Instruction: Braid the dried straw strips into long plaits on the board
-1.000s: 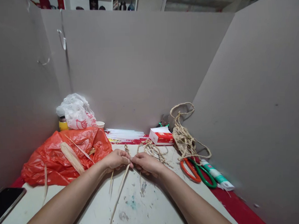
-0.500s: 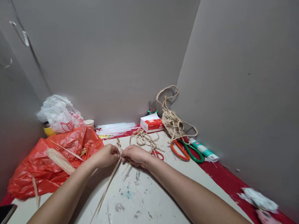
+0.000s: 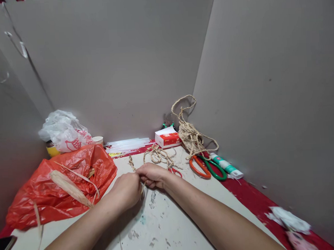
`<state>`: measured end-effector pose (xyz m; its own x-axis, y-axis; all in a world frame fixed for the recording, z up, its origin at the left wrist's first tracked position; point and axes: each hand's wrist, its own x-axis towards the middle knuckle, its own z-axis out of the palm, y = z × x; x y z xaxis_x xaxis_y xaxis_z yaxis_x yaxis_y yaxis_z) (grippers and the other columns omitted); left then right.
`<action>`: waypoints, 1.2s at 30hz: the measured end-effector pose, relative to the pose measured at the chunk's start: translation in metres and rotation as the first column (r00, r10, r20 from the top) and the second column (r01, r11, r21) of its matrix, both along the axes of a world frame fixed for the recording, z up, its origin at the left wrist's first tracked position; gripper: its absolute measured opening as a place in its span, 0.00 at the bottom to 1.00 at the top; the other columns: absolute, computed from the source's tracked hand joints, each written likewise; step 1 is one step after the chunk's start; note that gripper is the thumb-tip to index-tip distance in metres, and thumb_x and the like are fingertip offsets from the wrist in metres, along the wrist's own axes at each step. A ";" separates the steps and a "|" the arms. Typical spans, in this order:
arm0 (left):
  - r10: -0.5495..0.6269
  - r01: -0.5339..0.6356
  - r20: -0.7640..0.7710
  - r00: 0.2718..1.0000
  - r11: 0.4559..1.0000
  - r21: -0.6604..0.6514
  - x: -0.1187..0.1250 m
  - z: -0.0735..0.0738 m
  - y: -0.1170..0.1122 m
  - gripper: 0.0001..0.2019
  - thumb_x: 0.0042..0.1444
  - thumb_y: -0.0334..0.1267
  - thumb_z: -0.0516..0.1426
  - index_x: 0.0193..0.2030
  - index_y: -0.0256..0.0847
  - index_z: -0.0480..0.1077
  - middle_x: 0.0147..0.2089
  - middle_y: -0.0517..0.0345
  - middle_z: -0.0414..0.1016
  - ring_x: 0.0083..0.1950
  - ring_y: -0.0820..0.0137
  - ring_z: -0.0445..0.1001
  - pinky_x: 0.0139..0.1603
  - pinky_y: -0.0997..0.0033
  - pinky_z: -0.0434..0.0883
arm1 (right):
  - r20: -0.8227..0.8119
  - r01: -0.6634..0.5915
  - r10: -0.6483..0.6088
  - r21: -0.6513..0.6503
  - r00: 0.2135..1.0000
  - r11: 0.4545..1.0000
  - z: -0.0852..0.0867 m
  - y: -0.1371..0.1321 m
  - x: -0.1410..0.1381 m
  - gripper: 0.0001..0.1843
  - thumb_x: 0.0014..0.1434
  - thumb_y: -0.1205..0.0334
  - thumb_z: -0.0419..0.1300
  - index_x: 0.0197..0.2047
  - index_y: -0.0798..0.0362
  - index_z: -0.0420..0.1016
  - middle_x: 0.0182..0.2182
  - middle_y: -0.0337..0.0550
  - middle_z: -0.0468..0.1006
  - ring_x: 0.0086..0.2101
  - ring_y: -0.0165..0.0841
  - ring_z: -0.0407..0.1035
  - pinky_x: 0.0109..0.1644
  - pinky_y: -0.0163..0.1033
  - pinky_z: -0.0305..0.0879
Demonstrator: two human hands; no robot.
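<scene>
Close together over the pale tabletop, my left hand (image 3: 129, 190) and my right hand (image 3: 153, 175) are both closed on a braided straw cord (image 3: 131, 163). Its short plaited end pokes out beyond my fingers, away from me. Loose fibre ends (image 3: 143, 189) show just under the hands; the exact grip of the fingertips is hidden. Behind my right hand lies a loosely coiled thin straw cord (image 3: 159, 154), with red-handled scissors (image 3: 175, 172) partly covered beside it.
On the left, a red plastic bag (image 3: 82, 163) holds dry fibre strips (image 3: 68, 186). At the back stand a tissue box (image 3: 167, 139), clear sticks (image 3: 129, 145) and a rope heap (image 3: 191, 138). Orange (image 3: 197, 168) and green handles (image 3: 214, 169) lie right, near a green-white roll (image 3: 227, 166).
My left hand has moved right and toward me, closing in against my right hand. The long strands that trailed toward me are now hidden behind it. The view has shifted slightly.
</scene>
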<state>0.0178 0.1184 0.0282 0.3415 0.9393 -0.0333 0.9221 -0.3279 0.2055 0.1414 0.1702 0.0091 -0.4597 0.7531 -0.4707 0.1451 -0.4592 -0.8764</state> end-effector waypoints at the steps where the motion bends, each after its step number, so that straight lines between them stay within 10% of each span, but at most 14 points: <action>1: -0.023 0.023 0.002 1.000 1.000 -0.009 0.000 0.002 -0.002 0.14 0.54 0.37 0.46 0.35 0.37 0.73 0.37 0.43 0.77 0.35 0.61 0.74 0.31 0.70 0.62 | -0.002 -0.014 0.014 -0.007 1.000 1.000 0.001 0.000 0.001 0.13 0.44 0.71 0.53 0.15 0.53 0.52 0.07 0.28 0.52 0.09 0.19 0.41 0.11 0.26 0.34; 5: -0.124 0.159 0.147 0.981 0.953 -0.257 -0.015 0.021 0.005 0.11 0.51 0.35 0.48 0.25 0.37 0.68 0.26 0.52 0.74 0.25 0.70 0.70 0.25 0.74 0.59 | -0.053 -0.066 0.063 -0.044 0.997 0.997 0.004 0.002 0.005 0.13 0.45 0.71 0.53 0.16 0.54 0.52 0.08 0.28 0.52 0.09 0.18 0.41 0.11 0.25 0.35; 8: 0.143 -0.039 0.329 0.933 0.952 -0.304 -0.030 0.025 0.023 0.10 0.50 0.36 0.48 0.22 0.37 0.64 0.20 0.59 0.69 0.19 0.75 0.65 0.22 0.76 0.58 | -0.143 -0.112 0.101 -0.069 0.985 0.991 0.005 0.004 0.008 0.08 0.48 0.70 0.54 0.20 0.56 0.60 0.10 0.26 0.52 0.10 0.17 0.40 0.12 0.24 0.35; 10: 0.278 -0.136 0.490 0.826 0.943 -0.305 -0.035 0.015 0.034 0.09 0.50 0.37 0.49 0.23 0.37 0.64 0.20 0.60 0.68 0.19 0.76 0.63 0.22 0.77 0.58 | -0.176 -0.144 0.131 -0.063 0.976 0.988 0.003 0.006 0.009 0.04 0.49 0.69 0.54 0.24 0.58 0.65 0.10 0.26 0.51 0.10 0.17 0.40 0.12 0.24 0.35; 16: 0.578 0.194 0.673 0.462 0.675 -0.712 -0.023 -0.017 0.039 0.10 0.49 0.41 0.51 0.23 0.36 0.63 0.19 0.64 0.62 0.14 0.81 0.55 0.15 0.79 0.51 | -0.119 -0.179 0.180 0.019 0.976 0.984 -0.004 0.009 0.013 0.05 0.48 0.68 0.54 0.23 0.57 0.64 0.11 0.27 0.53 0.11 0.18 0.41 0.12 0.25 0.35; 20: 0.582 0.237 0.708 0.401 0.680 -0.694 -0.024 -0.018 0.038 0.10 0.45 0.41 0.55 0.22 0.37 0.61 0.16 0.69 0.54 0.13 0.85 0.43 0.13 0.79 0.38 | -0.060 -0.194 0.197 0.060 0.979 0.979 -0.004 0.009 0.015 0.06 0.48 0.67 0.55 0.22 0.55 0.62 0.10 0.26 0.52 0.10 0.18 0.41 0.12 0.26 0.35; 36: 0.649 -0.023 0.712 0.268 0.743 -0.669 -0.012 -0.031 0.034 0.07 0.41 0.25 0.55 0.17 0.36 0.64 0.13 0.63 0.66 0.09 0.82 0.48 0.12 0.75 0.42 | 0.564 -0.418 0.165 0.356 0.809 0.836 0.014 -0.007 0.018 0.12 0.51 0.58 0.57 0.21 0.55 0.63 0.12 0.33 0.61 0.12 0.21 0.50 0.16 0.30 0.43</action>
<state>0.0054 0.1519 -0.0030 0.1023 0.9141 -0.3925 0.0565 0.3886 0.9197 0.1592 0.1633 0.0232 -0.4928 0.8002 -0.3417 0.6711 0.0997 -0.7346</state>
